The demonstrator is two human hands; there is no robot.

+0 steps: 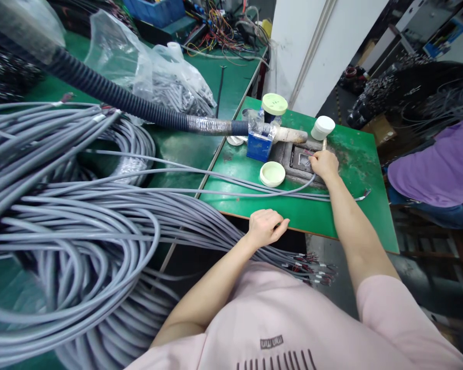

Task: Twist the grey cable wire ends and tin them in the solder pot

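My right hand (pixel 324 165) is closed on the end of a grey cable (pixel 293 192), its thin wires over the shiny square opening of a soot-covered solder pot (pixel 304 160). The cable bends down from the hand and runs left across the green tabletop. At the table's near edge rests my left hand (pixel 268 226), fingers curled and thumb stuck out, with nothing visible in it. Two more grey cables lie on the tabletop, their stripped ends (pixel 363 195) under my right forearm. A pale open tub (pixel 272 174) stands left of the pot, and a white-lidded jar (pixel 323 127) behind it.
A ribbed hose (pixel 139 105) crosses from upper left to a blue block (pixel 259 146) beside the pot. Big coils of grey cable (pixel 81 221) fill the left side. A plastic bag (pixel 170 82) lies behind them. A person in a purple top (pixel 440 164) is at right.
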